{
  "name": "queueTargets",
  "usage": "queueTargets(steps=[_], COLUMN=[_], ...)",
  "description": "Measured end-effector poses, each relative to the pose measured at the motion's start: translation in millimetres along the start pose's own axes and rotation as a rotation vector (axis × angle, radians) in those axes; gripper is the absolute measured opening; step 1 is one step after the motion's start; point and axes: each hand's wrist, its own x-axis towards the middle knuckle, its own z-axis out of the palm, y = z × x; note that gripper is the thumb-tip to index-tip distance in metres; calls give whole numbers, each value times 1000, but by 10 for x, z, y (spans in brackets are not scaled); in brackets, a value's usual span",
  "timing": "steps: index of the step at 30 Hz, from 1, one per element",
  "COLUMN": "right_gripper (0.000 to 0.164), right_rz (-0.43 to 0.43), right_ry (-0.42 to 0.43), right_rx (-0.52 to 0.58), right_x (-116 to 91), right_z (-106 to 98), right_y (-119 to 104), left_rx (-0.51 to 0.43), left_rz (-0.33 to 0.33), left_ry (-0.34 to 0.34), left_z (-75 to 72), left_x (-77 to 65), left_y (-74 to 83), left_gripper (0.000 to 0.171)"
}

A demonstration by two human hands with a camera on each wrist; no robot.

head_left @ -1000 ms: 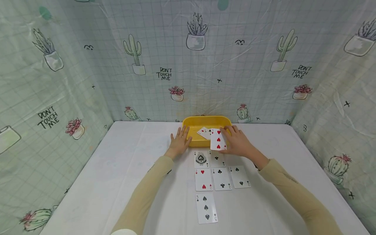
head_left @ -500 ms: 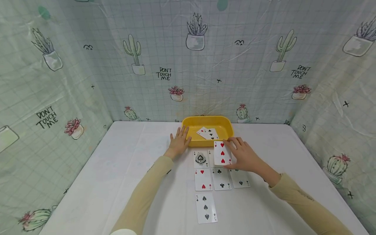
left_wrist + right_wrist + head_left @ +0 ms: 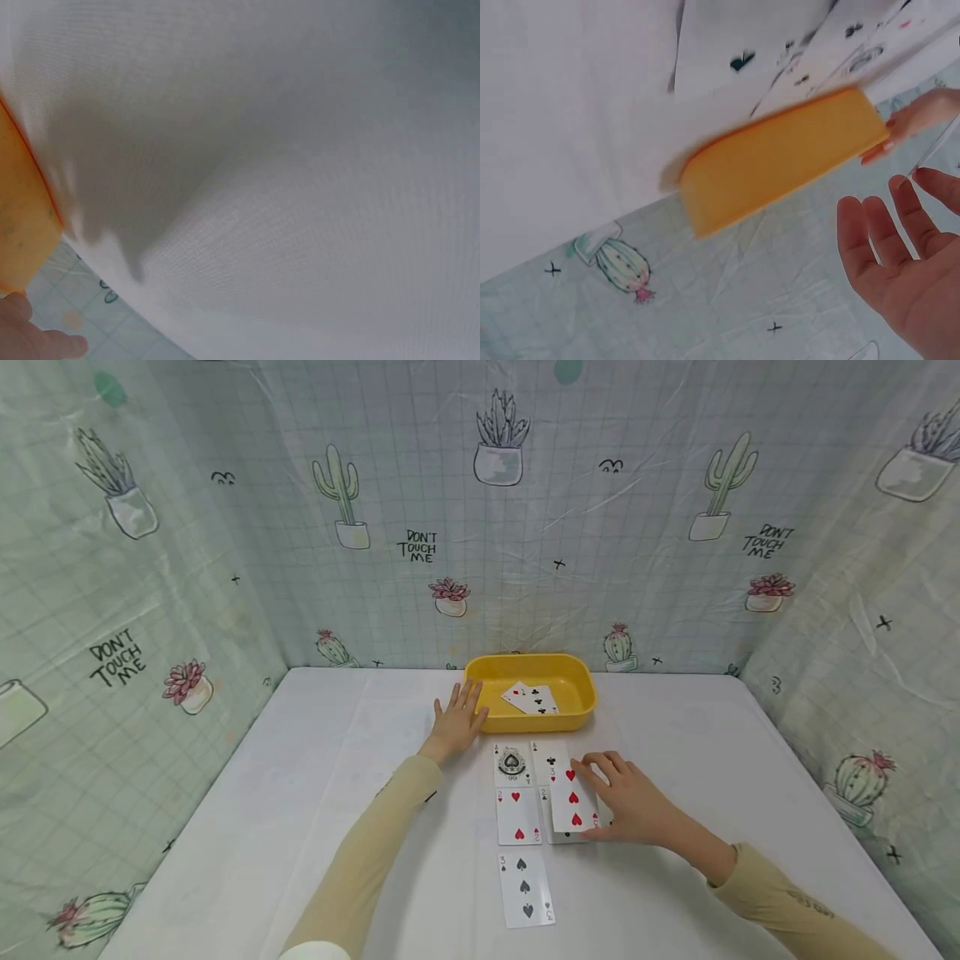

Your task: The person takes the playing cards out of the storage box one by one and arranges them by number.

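In the head view my right hand [image 3: 633, 802] pinches the three of hearts [image 3: 574, 802] by its right edge. That card hangs over the two of clubs [image 3: 555, 838] and hides most of it, and the hand covers nearly all of the two of spades. Seen from the right wrist, the held card [image 3: 936, 145] shows almost edge-on between fingertips and thumb. With spread fingers, my left hand [image 3: 453, 725] rests against the left side of a yellow tray [image 3: 532, 723]. Only a few fingertips of the left hand [image 3: 37, 334] appear in the left wrist view.
Face-up on the white table [image 3: 360, 827] lie the ace of spades [image 3: 512, 766], ace of clubs [image 3: 550, 755], two of hearts [image 3: 518, 817] and three of spades [image 3: 527, 890]. Overlapping cards [image 3: 534, 698] lie inside the tray. A printed cloth [image 3: 555, 527] encloses the table's back and sides.
My right hand has carried the three of hearts from the tray's front edge toward me and slightly right, past the ace of clubs. The left hand has stayed at the tray.
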Motion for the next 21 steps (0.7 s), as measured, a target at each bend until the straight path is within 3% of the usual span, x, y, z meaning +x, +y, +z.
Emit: queueTargets(steps=[14,21], right_gripper=[99,98], right_rz=[-45,-70], right_ry=[-145,-159], right_rx=[35,33], right_x=[-410,-523], right_z=[268,361], right_y=[-246,-332], left_rx=[2,-6], left_rz=[-7,-1], left_ry=[4,0], left_z=[-4,10], left_x=[4,21], left_y=[13,-4], left_gripper=[57,57])
